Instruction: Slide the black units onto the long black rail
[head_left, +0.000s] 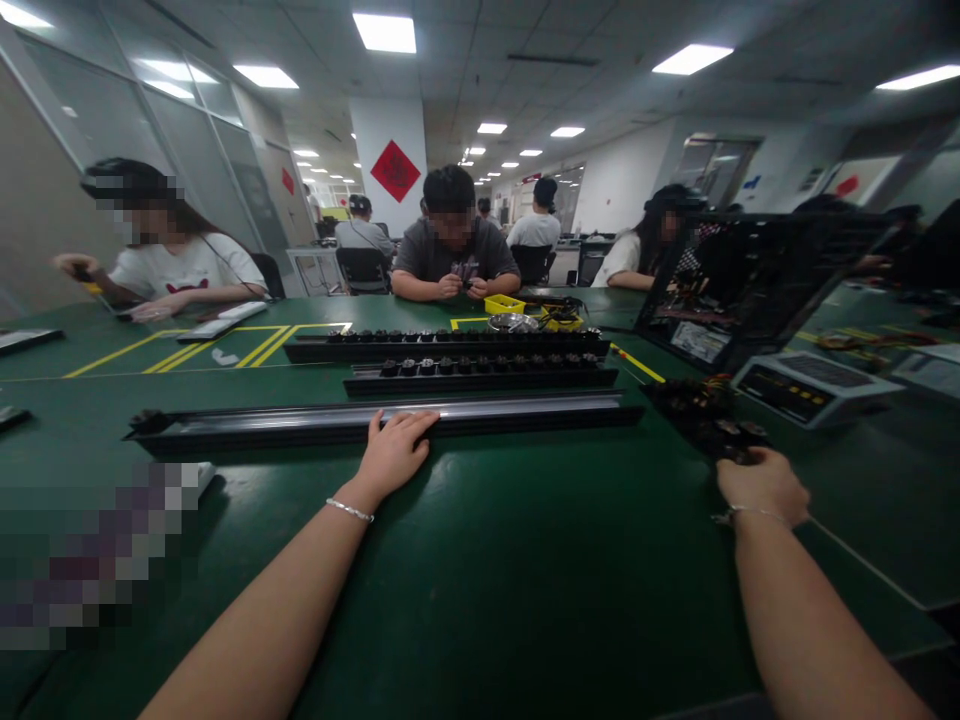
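Resting on the near rail [300,420], the left hand [394,450] has its fingers slightly apart across the edge. The right hand [763,487] touches the black parts [741,438] near the box [814,390]; whether its fingers close on one, I cannot tell. The near rail lies across the table [562,560], before the middle rail [480,383] and far rail [450,352].

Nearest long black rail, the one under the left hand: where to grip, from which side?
Probably mid-length on the rail, pinched across its long walls, from above and the near side. It's long, narrow and lies crosswise, so a central hold should balance; a parts-loaded rail sits close behind. The left hand rests about there.
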